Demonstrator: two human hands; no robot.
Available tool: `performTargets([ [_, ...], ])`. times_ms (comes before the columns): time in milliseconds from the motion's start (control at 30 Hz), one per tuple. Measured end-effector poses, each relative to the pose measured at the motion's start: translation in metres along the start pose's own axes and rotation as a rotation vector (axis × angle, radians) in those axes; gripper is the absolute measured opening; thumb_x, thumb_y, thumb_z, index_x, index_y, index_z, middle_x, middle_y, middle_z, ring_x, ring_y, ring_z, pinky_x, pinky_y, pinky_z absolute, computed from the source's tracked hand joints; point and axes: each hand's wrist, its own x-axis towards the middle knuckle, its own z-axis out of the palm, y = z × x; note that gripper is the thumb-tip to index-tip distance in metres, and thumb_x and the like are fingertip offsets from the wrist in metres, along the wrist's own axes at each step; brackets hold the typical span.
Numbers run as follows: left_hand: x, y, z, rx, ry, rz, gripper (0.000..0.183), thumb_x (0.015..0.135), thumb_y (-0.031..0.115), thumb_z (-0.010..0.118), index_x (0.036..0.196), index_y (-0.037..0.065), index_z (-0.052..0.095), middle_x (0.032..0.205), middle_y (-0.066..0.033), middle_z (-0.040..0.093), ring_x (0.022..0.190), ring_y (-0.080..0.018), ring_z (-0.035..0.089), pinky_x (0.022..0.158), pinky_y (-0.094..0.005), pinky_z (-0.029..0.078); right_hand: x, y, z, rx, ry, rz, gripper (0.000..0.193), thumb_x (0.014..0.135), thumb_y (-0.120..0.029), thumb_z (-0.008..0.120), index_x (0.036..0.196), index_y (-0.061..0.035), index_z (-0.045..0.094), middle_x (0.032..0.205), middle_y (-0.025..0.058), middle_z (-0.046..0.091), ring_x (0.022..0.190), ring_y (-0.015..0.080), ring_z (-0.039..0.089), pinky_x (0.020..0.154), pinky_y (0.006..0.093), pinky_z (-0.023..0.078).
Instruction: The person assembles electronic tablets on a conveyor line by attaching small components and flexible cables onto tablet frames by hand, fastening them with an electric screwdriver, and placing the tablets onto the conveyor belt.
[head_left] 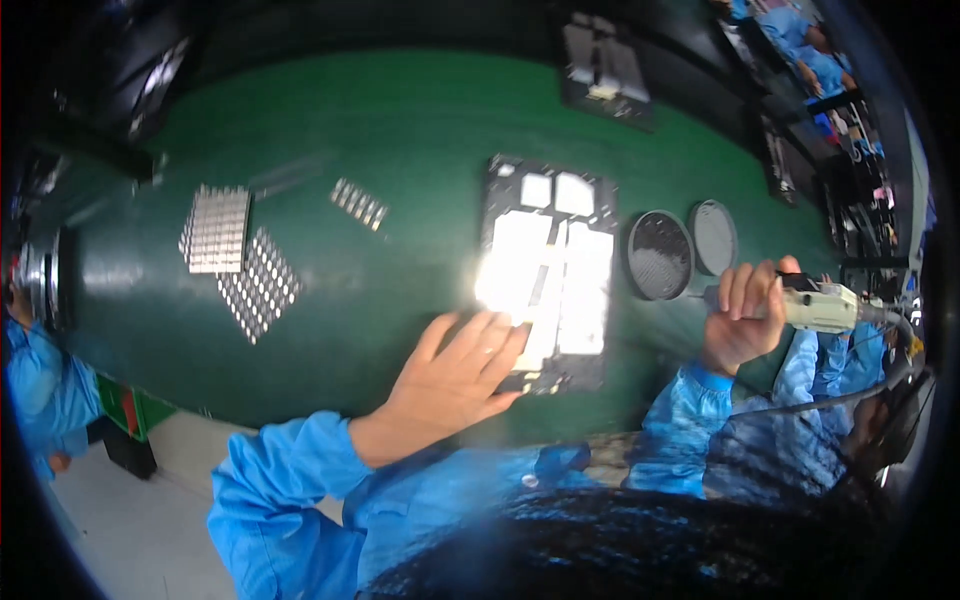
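My left hand (455,375) is spread, fingers stretched, with its fingertips over the lower left part of a black flat panel (612,200) that carries bright, reflective silver plates (585,300). Whether the fingertips press on it is unclear. In my right hand (748,315) is an electric screwdriver (825,308), pale-bodied with a dark front end, held nearly level. Its tip points left, just below a round black dish (660,256) full of small dark pieces, probably screws. Against that dish stands a second round dish (714,238) with a grey inside.
Perforated metallic sheets (218,230) (260,285) overlap on the green table (400,110) at left, with a smaller strip (358,204) nearby. Another black panel (605,70) lies at the far edge. The screwdriver's cable (910,345) loops at right. Other people in blue work at both sides.
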Motion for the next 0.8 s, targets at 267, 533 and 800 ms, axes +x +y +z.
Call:
performTargets([
  [267,0.056,-0.059,-0.025,0.101,0.119,-0.265,0.070,0.071,0.018,0.081,0.129,-0.001,0.046,0.127,-0.0165,0.049,0.121,-0.0357,0.048,0.101,-0.0454,0.037,-0.008,-0.010,-0.026,-0.134,0.146,-0.036,0.026,0.092,-0.007,0.054,0.117,0.0001,0.050,0.061,0.0008,0.038,0.044,0.0094,0.035,0.042,0.0259,0.034],
  [533,0.151,-0.201,-0.031,-0.005,0.093,-0.221,0.057,0.083,0.016,0.074,0.131,0.002,0.046,0.131,-0.0190,0.047,0.120,-0.0395,0.050,0.101,-0.0414,0.045,-0.009,-0.025,-0.042,-0.177,0.154,0.004,0.026,0.090,-0.005,0.057,0.114,-0.0003,0.048,0.057,-0.0002,0.038,0.043,0.0096,0.037,0.041,0.0268,0.035],
  [800,0.233,-0.163,-0.002,-0.130,0.165,-0.132,0.073,0.079,0.031,0.080,0.138,0.008,0.045,0.136,-0.0214,0.046,0.125,-0.0415,0.047,0.105,-0.0459,0.042,-0.009,-0.014,-0.051,-0.186,0.279,-0.039,0.027,0.089,-0.004,0.059,0.114,-0.0023,0.048,0.064,-0.0013,0.040,0.044,0.0072,0.034,0.040,0.0246,0.029],
])
